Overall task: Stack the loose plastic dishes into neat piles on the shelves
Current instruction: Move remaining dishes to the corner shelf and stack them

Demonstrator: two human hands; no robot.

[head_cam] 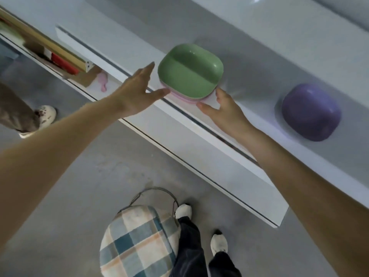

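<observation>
A green two-compartment dish [190, 70] sits on top of a small pile of pink dishes [187, 99] on the white shelf [249, 92]. My left hand [137, 90] is spread open at the pile's left side, its thumb tip at the pink edge. My right hand [223, 108] lies on the shelf at the pile's front right corner, fingers straight, close to the pink rim. A purple dish [310, 111] lies upside down farther right on the same shelf.
A lower shelf at the left holds books [63, 60] and a pink utensil [102, 82]. A plaid stool [137, 240] stands on the grey floor beside my feet. Another person's leg and shoe [45, 114] are at the left.
</observation>
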